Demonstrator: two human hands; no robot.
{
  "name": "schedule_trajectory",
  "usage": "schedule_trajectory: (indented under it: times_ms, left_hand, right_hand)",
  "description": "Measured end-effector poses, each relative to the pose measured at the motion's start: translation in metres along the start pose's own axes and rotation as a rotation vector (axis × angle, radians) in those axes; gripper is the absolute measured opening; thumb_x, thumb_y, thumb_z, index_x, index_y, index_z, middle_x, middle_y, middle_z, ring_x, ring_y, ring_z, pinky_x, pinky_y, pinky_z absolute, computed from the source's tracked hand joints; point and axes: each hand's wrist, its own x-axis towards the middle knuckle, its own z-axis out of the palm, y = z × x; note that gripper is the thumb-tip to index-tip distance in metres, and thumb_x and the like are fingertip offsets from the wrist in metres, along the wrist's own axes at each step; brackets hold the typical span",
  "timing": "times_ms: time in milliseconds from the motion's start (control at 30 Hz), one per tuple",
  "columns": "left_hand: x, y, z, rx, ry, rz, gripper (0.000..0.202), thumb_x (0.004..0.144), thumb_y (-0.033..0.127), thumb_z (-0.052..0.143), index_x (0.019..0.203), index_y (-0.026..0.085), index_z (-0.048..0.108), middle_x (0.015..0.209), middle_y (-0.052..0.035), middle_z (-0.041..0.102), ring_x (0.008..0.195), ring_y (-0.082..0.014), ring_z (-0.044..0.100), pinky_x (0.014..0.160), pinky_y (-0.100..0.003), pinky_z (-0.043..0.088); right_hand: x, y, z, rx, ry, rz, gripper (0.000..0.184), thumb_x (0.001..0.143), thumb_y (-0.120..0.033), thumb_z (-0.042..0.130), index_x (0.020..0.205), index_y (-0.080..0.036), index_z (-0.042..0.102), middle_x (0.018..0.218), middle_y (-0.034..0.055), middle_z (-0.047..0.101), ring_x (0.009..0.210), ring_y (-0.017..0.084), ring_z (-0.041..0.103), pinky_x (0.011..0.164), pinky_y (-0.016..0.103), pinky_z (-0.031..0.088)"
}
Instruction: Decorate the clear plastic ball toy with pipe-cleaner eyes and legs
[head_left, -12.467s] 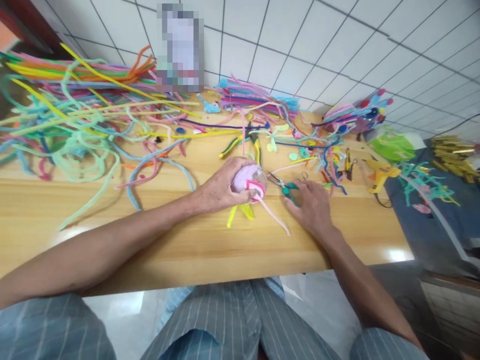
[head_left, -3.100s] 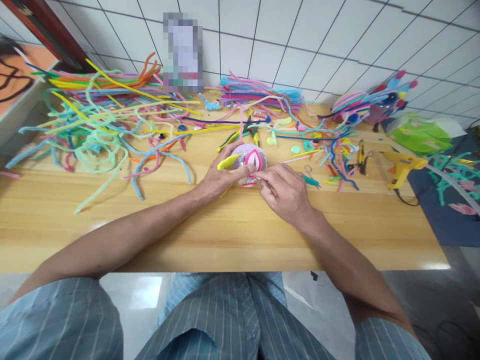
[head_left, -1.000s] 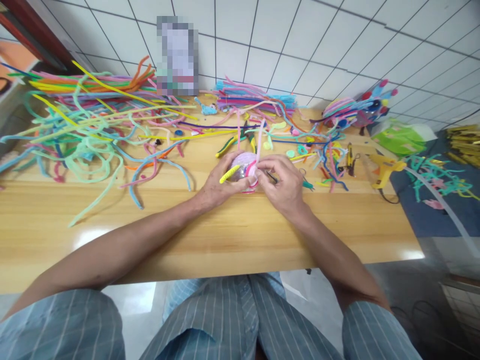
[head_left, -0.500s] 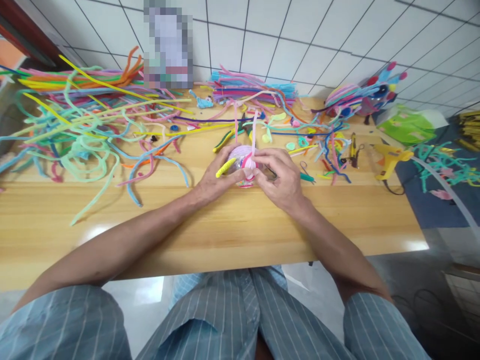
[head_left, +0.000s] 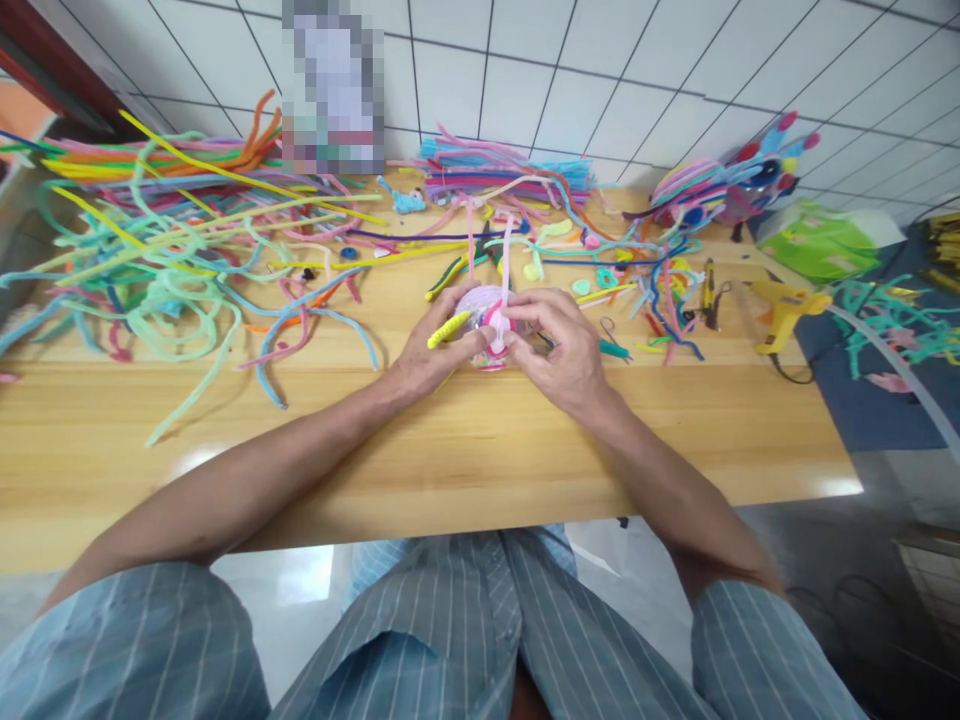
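Observation:
My left hand (head_left: 429,352) grips a small round ball (head_left: 480,300) wrapped in pale pink pipe cleaner, with a yellow piece (head_left: 448,328) sticking out by my thumb. My right hand (head_left: 564,345) meets it from the right, fingers pinched on a pink pipe cleaner (head_left: 505,262) whose free end rises straight up from the ball. A darker pink loop (head_left: 495,330) sits on the ball's near face. Both hands hover just over the wooden table (head_left: 480,450) at its middle.
Loose pipe cleaners in many colours (head_left: 165,250) cover the table's left and back. Small scissors (head_left: 611,340) lie right of my right hand. A yellow glue gun (head_left: 780,310) and a finished colourful figure (head_left: 720,190) sit at the right. A tiled wall is behind.
Over the last second the pink pipe cleaner's free end has stayed upright while my right fingers shifted slightly on the ball. Earlier, my right hand was near the scissors.

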Motion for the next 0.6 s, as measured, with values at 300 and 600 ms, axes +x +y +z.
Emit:
schedule_trajectory:
  times_ms: [300, 600]
  left_hand:
    - [-0.0016, -0.0003, 0.0022, 0.022, 0.031, 0.014, 0.071, 0.086, 0.066, 0.080, 0.142, 0.026, 0.061, 0.139, -0.0079, 0.072, 0.130, -0.0311, 0.068, 0.113, -0.045, 0.057]
    - [-0.0001, -0.0037, 0.0058, 0.021, 0.056, 0.018, 0.075, 0.083, 0.065, 0.083, 0.141, 0.022, 0.060, 0.134, -0.0092, 0.073, 0.122, -0.0291, 0.070, 0.108, -0.044, 0.059]
  right_hand:
    - [0.0005, -0.0037, -0.0018, 0.004, -0.029, 0.049, 0.022, 0.089, -0.015, 0.073, 0.105, -0.030, 0.072, 0.119, 0.0057, 0.079, 0.114, 0.028, 0.073, 0.102, 0.050, 0.058]
    - [-0.0005, -0.0050, -0.0024, -0.006, -0.043, 0.080, 0.023, 0.087, -0.017, 0.072, 0.106, -0.029, 0.070, 0.120, 0.0071, 0.078, 0.115, 0.030, 0.072, 0.103, 0.051, 0.058]
